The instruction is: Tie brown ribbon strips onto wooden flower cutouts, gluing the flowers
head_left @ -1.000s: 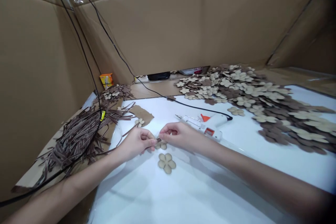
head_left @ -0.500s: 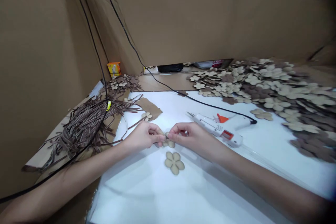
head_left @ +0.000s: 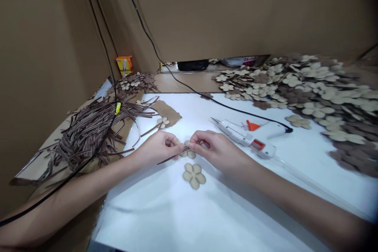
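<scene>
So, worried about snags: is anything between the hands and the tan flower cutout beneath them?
Only the brown strip, held in the left hand, lies across the tan flower cutout; the glue gun sits clear, beyond the right hand.

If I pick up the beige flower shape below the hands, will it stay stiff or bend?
The beige flower cut-out looks thin and flat, so it is probably light and unlikely to roll. Similar cut-outs in the heap lie overlapped, some slightly curved, which suggests it bends a little. On the glossy white surface, it may slide if pushed.
</scene>
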Tool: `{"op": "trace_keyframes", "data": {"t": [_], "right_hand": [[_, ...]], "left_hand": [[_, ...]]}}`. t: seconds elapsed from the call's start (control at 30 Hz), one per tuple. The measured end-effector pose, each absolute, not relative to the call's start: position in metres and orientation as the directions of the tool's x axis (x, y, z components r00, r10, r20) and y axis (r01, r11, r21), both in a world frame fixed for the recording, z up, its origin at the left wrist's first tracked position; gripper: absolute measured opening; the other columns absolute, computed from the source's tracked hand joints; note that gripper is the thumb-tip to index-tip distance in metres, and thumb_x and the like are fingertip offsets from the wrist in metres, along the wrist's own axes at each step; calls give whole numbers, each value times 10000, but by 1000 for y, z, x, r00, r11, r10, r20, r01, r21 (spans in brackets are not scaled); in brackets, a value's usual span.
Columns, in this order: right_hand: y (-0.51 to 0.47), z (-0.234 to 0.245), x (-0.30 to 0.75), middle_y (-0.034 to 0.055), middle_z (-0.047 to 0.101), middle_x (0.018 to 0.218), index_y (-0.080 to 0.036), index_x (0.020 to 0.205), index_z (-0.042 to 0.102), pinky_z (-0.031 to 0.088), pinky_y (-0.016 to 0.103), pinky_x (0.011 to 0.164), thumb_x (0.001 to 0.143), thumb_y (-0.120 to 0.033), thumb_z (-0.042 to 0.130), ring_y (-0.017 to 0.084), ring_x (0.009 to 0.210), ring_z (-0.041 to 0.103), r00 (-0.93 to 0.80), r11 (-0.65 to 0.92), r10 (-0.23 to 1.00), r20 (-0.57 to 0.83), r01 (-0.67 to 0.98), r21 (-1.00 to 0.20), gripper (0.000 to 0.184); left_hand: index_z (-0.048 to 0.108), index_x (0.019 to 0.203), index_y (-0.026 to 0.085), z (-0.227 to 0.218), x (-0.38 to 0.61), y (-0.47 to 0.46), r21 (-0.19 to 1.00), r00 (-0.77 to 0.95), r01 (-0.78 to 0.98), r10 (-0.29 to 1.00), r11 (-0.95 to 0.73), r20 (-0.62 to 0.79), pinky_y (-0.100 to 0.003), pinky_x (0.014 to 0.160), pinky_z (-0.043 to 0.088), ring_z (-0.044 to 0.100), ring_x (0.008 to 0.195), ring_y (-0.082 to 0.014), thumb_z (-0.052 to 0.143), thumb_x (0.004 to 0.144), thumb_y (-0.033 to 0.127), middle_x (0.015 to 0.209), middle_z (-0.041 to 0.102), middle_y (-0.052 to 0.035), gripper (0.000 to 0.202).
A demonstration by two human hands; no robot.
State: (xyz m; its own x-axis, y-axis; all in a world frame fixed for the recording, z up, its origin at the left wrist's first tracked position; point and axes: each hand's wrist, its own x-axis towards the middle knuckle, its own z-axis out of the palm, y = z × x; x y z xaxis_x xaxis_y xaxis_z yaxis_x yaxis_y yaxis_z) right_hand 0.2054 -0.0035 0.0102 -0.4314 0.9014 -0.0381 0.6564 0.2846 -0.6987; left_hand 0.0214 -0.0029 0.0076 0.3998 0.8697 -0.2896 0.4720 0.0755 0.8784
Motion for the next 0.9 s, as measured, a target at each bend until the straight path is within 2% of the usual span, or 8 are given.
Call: {"op": "trace_keyframes", "data": {"t": [0.1, 0.23, 0.33, 0.57, 0.9], "right_hand": [[-4, 7, 204, 10, 624, 732, -208, 726, 560, 353, 272, 638, 834, -262, 449, 176, 742, 512, -459, 312, 888, -26, 644, -699, 164], [-5, 3, 201, 15, 571, 667, -208, 723, 535, 355, 270, 615, 830, -223, 428, 183, 729, 496, -449, 325, 893, -9, 661, -676, 152], [-6, 2, 200, 15, 544, 637, -207, 714, 526, 353, 268, 597, 824, -222, 427, 185, 714, 484, -432, 317, 902, -10, 677, -665, 148], [-6, 0, 201, -1, 524, 603, -214, 709, 517, 352, 258, 582, 836, -237, 418, 183, 732, 474, -456, 330, 890, -14, 663, -672, 162], [-5, 0, 200, 2, 514, 591, -212, 679, 499, 350, 257, 577, 821, -220, 412, 184, 726, 462, -469, 340, 883, -11, 656, -673, 167]], "left_hand": [[581, 619, 137, 4, 21, -1, 863, 388, 500, 873, 70, -296, -184, 386, 247, 397, 414, -66, 590, 713, 355, 501, 559, 25, 238], [595, 626, 139, 2, 22, -1, 846, 366, 529, 884, 60, -292, -185, 407, 272, 422, 438, -74, 587, 687, 323, 518, 578, 16, 195], [592, 611, 145, 3, 24, -1, 834, 349, 549, 892, 55, -288, -185, 411, 272, 422, 437, -76, 564, 687, 308, 516, 578, 15, 182], [631, 645, 159, -3, 21, 1, 793, 344, 609, 909, -25, -235, -196, 493, 346, 520, 555, -117, 535, 689, 312, 584, 639, -5, 185], [654, 622, 166, -4, 24, 3, 721, 281, 693, 927, -15, -250, -195, 452, 317, 523, 516, -120, 528, 652, 321, 574, 661, -9, 202]]}}
